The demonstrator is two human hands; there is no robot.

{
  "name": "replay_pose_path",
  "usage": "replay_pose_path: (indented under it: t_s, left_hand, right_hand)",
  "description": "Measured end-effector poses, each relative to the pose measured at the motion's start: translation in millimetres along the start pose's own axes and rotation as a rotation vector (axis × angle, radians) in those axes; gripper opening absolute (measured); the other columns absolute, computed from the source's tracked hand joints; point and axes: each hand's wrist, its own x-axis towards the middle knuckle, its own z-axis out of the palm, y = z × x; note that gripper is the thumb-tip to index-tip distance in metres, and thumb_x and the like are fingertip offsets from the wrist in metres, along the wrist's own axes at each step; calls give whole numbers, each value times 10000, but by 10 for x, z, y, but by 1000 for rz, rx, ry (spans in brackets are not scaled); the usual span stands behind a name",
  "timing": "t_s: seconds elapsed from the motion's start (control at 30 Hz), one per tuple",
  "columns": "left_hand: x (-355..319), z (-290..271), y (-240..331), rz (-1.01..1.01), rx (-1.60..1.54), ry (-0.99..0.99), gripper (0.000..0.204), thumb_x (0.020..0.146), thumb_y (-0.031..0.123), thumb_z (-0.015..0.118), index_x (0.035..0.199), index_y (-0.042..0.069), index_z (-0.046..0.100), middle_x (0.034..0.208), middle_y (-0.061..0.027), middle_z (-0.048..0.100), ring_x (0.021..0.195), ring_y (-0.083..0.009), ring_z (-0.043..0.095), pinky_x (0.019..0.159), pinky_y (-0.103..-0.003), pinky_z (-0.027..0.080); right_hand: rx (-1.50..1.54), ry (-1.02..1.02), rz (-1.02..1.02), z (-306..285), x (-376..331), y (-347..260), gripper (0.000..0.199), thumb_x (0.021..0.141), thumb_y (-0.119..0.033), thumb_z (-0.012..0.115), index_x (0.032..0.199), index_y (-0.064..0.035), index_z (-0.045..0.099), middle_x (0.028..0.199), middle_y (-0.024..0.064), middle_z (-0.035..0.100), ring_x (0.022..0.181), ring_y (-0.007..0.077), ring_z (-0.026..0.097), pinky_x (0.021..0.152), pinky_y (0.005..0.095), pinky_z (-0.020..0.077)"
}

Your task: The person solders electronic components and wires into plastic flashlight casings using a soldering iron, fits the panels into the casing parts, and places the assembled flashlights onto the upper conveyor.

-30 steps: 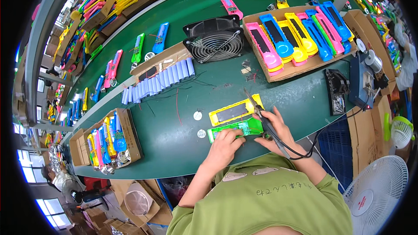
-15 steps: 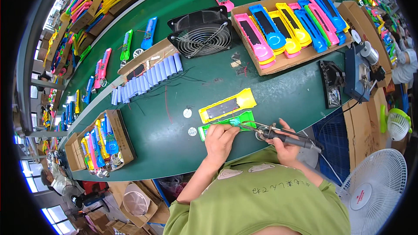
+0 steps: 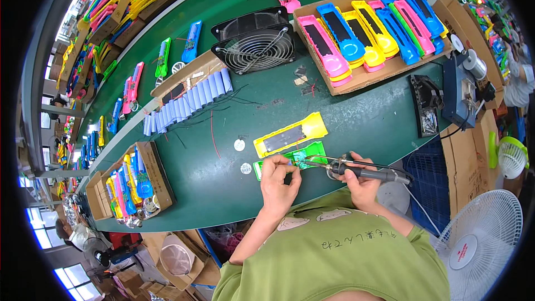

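A green plastic shell [image 3: 316,149] lies on the bench in front of me, with a small circuit board [image 3: 300,159] inside it. My left hand [image 3: 278,185] covers the shell's left part, thumb and forefinger pinched together; whatever is between them is too small to make out. In my right hand [image 3: 362,188] is a soldering iron [image 3: 365,173] with a solder-feed tube, its tip pointing left at the circuit board. Just beyond lies a yellow shell [image 3: 291,135] with a dark strip along its middle.
Blue cylindrical cells [image 3: 192,99] with wires lie in a row beyond, left of a black fan [image 3: 256,44]. Cardboard boxes of coloured shells stand at far right [image 3: 356,86] and near left [image 3: 163,174]. A blue soldering unit [image 3: 460,95] and iron stand [image 3: 424,106] sit right.
My left hand's fingers have curled from lying over the green shell into a raised pinch. The soldering iron has shifted slightly left.
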Motion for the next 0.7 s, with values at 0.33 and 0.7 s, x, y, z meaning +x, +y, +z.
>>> replay_pose_path:
  t_s: [0.33, 0.7]
  left_hand:
    - [18, 17, -6, 13, 28, 6, 125, 620, -43, 666, 702, 2, 584, 863, -97, 519, 794, -218, 542, 662, -300, 455]
    - [52, 0, 11, 11, 58, -26, 118, 610, -48, 650, 681, 15, 581, 870, -96, 502, 802, -228, 538, 644, -309, 445]
  right_hand:
    - [-82, -78, -28, -24, 34, 54, 202, 792, 5, 596, 979, 33, 527, 894, 95, 586, 782, 156, 608, 833, 350, 404]
    - [18, -3, 84, -78, 87, -134, 218, 786, 12, 612, 997, 38, 562, 1023, 146, 542, 949, 230, 581, 902, 389, 423]
